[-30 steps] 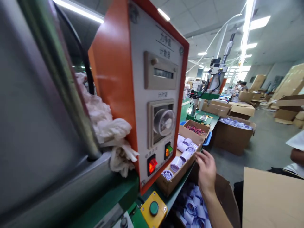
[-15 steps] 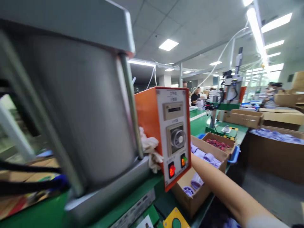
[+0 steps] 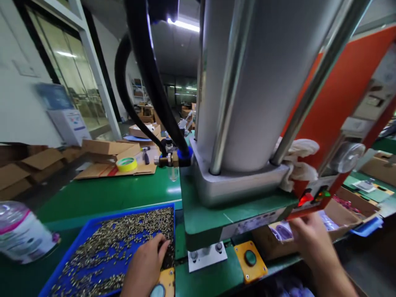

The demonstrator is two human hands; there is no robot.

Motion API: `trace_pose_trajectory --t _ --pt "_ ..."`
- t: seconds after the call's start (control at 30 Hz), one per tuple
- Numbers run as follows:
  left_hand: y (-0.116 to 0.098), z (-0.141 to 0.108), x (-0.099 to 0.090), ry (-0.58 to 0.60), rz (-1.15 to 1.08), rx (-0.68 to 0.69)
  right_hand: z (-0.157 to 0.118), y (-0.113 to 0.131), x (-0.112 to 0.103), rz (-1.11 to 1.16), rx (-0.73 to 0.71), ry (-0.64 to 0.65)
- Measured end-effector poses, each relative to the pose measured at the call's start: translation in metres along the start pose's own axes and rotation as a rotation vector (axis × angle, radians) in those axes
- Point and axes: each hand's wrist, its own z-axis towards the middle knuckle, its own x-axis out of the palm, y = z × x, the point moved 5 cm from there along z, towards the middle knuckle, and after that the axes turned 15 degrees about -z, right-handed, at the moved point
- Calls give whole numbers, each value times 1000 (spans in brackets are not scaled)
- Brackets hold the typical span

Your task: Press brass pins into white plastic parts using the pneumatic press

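Two hands are at work in front of a big machine. My left hand [image 3: 145, 268] lies in the blue tray [image 3: 93, 231] with its fingers bent down onto the small brass bits [image 3: 123, 235] that cover the tray floor. The fingertips touch the pile near the tray's right edge, but I cannot tell if any bit is pinched between them.

My right hand [image 3: 309, 241] reaches into the cardboard box [image 3: 340, 216] on the right, just under the orange control box [image 3: 337, 107]. Its fingers are spread loosely over the pale purple plastic parts [image 3: 281, 231] in that box. The picture is blurred there, so I cannot tell if it has hold of one.

Between my hands stands the machine's green base [image 3: 229, 216], with the wide grey cylinder [image 3: 256, 82] on top. A yellow box with a green button [image 3: 250, 259] sits just in front of the base, between both hands. A white rag [image 3: 298, 163] is stuffed between the cylinder and the orange control box. Thick black hoses [image 3: 145, 78] curve down to a fitting on the left side of the machine.

A roll of yellow tape [image 3: 126, 164] lies on flat cardboard far back on the green table [image 3: 102, 194]. A plastic bottle [image 3: 21, 233] lies at the left edge.
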Motion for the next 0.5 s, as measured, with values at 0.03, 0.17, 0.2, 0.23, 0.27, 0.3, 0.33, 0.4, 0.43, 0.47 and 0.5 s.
trace_pose_trajectory --t 0.03,0.17,0.2,0.23,0.27,0.3,0.33,0.4,0.43,0.47,0.5 --pt "0 0 0 -2 -1 2 -19 13 15 199 83 12" --pt "-1 -1 -1 -7 9 11 -66 89 81 807 187 164" --pt "-1 -1 -2 -10 11 16 -69 104 90 864 169 198" --pt "-1 -1 -3 -14 10 22 -71 115 96 871 145 225" --pt "-2 -2 -4 -17 9 29 -70 122 98 835 117 253" --pt "-2 -2 -5 -19 6 36 -69 126 99 768 86 287" --pt "-2 -2 -5 -22 2 42 -68 128 98 686 53 323" --pt "-3 -2 -4 -27 -7 49 -65 130 95 537 -25 397" --pt "-3 -2 -4 -32 -13 51 -65 130 94 479 -65 423" --pt "-3 -2 -4 -40 -20 53 -65 131 94 427 -100 432" --pt "-4 -2 -5 -51 -27 54 -65 131 93 379 -128 420"
